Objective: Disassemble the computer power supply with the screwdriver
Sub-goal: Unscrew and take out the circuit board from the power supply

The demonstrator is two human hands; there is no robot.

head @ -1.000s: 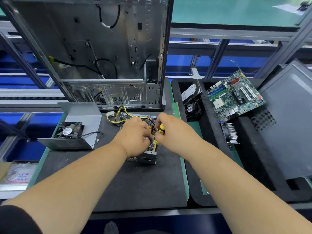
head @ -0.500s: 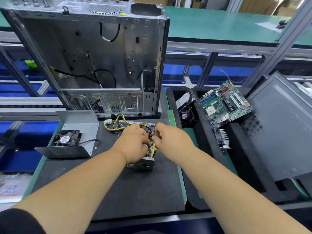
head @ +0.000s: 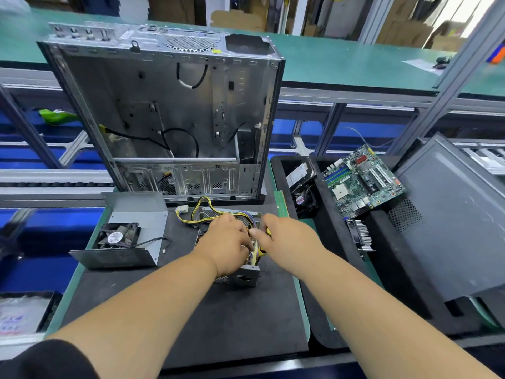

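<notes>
The opened power supply (head: 247,276), a grey metal box with yellow and black wires (head: 200,214) trailing from it, lies on the black mat (head: 232,318). My left hand (head: 228,243) rests over its inside, fingers curled down among the parts; what they touch is hidden. My right hand (head: 284,235) grips a screwdriver with a yellow and black handle (head: 261,250), pointed down into the box beside my left fingers. The tip is hidden. The removed cover with its black fan (head: 117,236) sits to the left on the mat.
An empty computer case (head: 169,110) stands upright behind the mat. To the right, a black tray (head: 404,283) holds a green motherboard (head: 360,180), a small fan (head: 302,201), a heatsink (head: 360,233) and a grey side panel (head: 453,222). A green memory stick (head: 281,203) lies at the mat's edge.
The camera has tilted up, showing more of the case top and far bench. Both hands stay at the power supply, with the screwdriver still in the right hand.
</notes>
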